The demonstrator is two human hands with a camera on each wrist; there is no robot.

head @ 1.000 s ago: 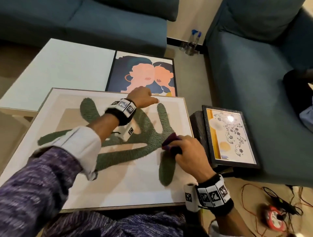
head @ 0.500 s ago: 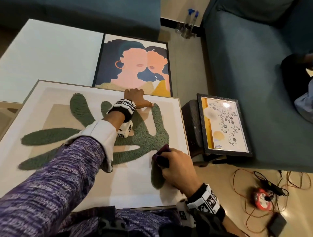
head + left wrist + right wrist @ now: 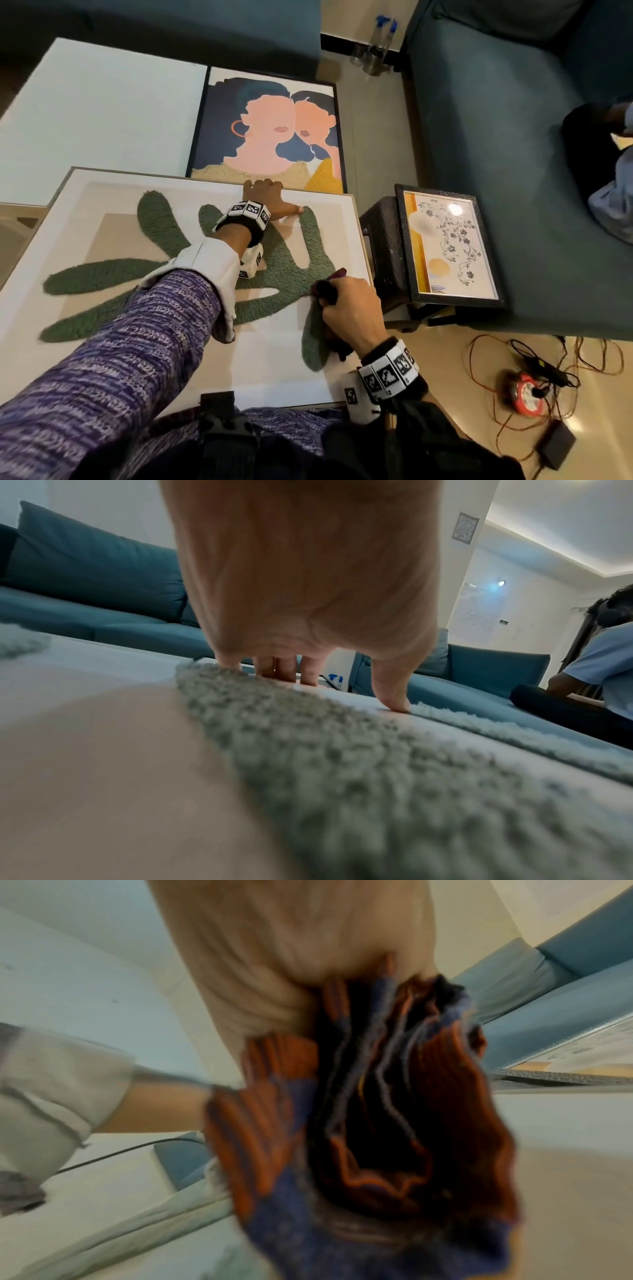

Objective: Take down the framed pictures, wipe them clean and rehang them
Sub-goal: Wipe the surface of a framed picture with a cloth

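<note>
Two hands, two jobs: left hand (image 3: 265, 197) grips the cactus picture's (image 3: 85, 205) far edge to steady it, right hand (image 3: 349, 305) clutches the bunched cloth (image 3: 325, 289) for wiping.

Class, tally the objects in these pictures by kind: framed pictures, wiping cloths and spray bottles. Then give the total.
Framed pictures: 3 (cactus picture, two-faces picture, floral picture)
Wiping cloth: 1
Spray bottles: 2
Total: 6
</note>
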